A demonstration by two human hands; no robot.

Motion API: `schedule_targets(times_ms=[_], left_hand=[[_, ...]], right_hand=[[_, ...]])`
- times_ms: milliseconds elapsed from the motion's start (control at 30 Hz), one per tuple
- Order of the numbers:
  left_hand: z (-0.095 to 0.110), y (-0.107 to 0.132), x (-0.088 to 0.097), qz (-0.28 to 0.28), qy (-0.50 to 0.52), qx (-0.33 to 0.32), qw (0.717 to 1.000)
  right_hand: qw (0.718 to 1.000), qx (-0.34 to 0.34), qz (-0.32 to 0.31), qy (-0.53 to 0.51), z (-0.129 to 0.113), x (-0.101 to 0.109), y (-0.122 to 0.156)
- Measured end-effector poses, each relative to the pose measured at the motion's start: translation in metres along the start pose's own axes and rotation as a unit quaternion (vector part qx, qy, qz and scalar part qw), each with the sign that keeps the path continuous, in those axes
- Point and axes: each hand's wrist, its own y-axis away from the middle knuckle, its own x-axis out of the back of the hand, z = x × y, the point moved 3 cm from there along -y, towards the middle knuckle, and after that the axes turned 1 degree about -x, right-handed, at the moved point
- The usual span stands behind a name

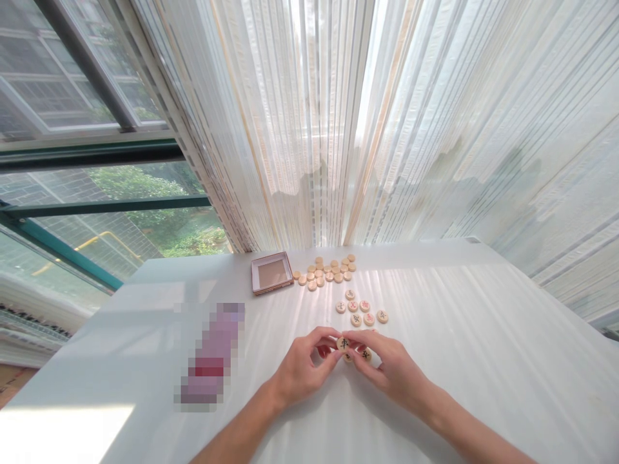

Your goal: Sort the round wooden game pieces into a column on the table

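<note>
My left hand (302,366) and my right hand (387,364) meet near the front middle of the white table (483,335). Both pinch one round wooden chess piece (343,343) with a dark character on its face, held just above the table. Under my right fingers lie two more pieces (366,354). A small group of face-up pieces (362,309) with red and dark characters lies just beyond my hands. Farther back sits a pile of blank-side-up pieces (327,271).
A shallow square wooden box (271,273) stands left of the far pile. A blurred pink object (213,354) lies on the table to my left. Sheer curtains (362,129) hang behind the table; a window (87,161) is at the left.
</note>
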Motion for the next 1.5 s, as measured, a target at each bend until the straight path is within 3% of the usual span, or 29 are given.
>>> schedule_targets(times_ms=[333, 700, 967, 1500], left_hand=[[0.001, 0.002, -0.001, 0.006, -0.033, -0.029, 0.999], [0.014, 0.000, -0.005, -0.030, -0.062, -0.087, 0.994], [0.008, 0.002, -0.003, -0.013, -0.073, -0.075, 0.994], [0.007, 0.000, 0.003, 0.003, 0.011, -0.033, 0.999]], right_hand=[[1.000, -0.027, 0.007, -0.010, 0.003, -0.003, 0.001], [0.997, -0.066, 0.023, -0.022, 0.000, -0.004, 0.000], [0.997, -0.063, 0.013, -0.030, -0.003, -0.003, -0.001], [0.999, -0.016, 0.004, -0.032, -0.005, -0.005, 0.000]])
